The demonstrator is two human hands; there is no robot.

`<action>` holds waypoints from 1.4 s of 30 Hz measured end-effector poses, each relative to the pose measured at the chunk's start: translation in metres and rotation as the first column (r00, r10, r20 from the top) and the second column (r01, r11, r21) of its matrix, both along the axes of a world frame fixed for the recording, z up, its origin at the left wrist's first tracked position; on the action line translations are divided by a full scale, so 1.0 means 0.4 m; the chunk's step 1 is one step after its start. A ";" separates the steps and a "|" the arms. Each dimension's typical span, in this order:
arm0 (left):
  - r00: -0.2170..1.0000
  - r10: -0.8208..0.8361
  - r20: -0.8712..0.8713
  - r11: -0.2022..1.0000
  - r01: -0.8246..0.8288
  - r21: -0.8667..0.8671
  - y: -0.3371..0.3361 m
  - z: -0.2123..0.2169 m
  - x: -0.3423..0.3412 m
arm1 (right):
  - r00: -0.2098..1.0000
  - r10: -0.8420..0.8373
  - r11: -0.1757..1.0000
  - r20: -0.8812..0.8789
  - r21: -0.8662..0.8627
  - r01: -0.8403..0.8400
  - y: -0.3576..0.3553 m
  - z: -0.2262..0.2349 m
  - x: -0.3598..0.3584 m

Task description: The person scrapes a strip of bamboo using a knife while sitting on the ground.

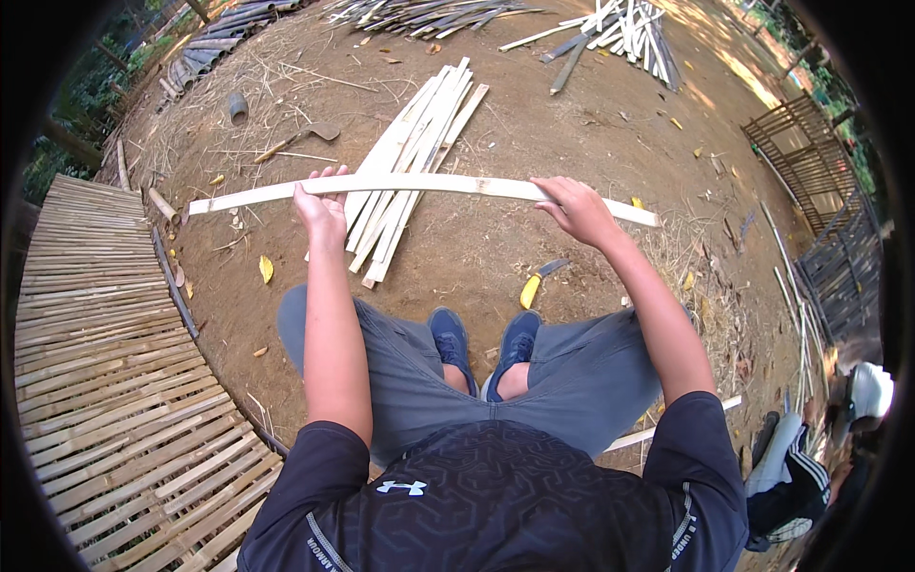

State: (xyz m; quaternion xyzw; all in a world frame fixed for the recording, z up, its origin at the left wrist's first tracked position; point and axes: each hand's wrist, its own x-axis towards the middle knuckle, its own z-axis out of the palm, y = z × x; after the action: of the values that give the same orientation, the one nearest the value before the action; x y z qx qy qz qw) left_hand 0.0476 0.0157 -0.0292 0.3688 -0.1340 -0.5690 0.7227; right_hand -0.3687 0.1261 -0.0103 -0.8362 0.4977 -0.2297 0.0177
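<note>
A long pale bamboo strip [410, 183] spans crosswise in front of me, above the ground. My left hand [324, 205] holds it from below near its left part, thumb on the near side and fingers behind. Toward the strip's other end my right hand [577, 212] grips it, fingers over the top edge. Below the strip lies a stack of similar pale strips [419, 133] on the dirt. A knife with a yellow handle [530, 290] rests on the ground just beyond my shoes.
A slatted bamboo platform [114, 381] runs along the left. A blade tool with a wooden handle [286, 145] lies farther off. Heaps of split bamboo [629, 38] stand at the back. Another person's striped dark clothing [805, 486] shows at lower right, near a bamboo frame [796, 157].
</note>
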 end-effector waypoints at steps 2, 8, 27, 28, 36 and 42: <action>0.992 -0.103 0.068 0.993 0.106 -0.048 0.002 -0.001 -0.029 | 0.999 -0.034 0.996 0.018 0.081 0.032 0.029 0.018 -0.033; 0.949 -0.177 0.261 0.966 0.219 -0.141 0.024 0.008 -0.066 | 0.996 -0.062 0.939 0.057 0.343 0.039 0.074 0.054 -0.080; 0.901 -0.049 0.431 0.998 0.033 0.045 0.044 0.018 -0.028 | 0.889 -0.193 0.481 0.414 0.830 -0.282 -0.004 0.074 -0.077; 0.902 -0.043 0.429 0.999 0.029 0.040 0.046 0.014 -0.037 | 0.891 -0.179 0.481 0.418 0.827 -0.291 -0.005 0.064 -0.085; 0.917 -0.068 0.392 0.998 0.065 0.022 0.057 0.045 -0.055 | 0.859 -0.229 0.550 0.458 0.789 -0.274 0.004 0.013 -0.071; 0.899 -0.049 0.435 0.998 0.022 0.067 0.056 0.039 -0.052 | 0.892 -0.226 0.573 0.391 0.794 -0.203 0.035 -0.038 -0.024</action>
State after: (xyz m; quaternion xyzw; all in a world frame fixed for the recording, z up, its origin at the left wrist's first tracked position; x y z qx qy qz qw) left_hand 0.0270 0.0382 -0.0135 0.5058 -0.2817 -0.4889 0.6525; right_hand -0.3782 0.1401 -0.0255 -0.6509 0.5334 -0.1607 0.5157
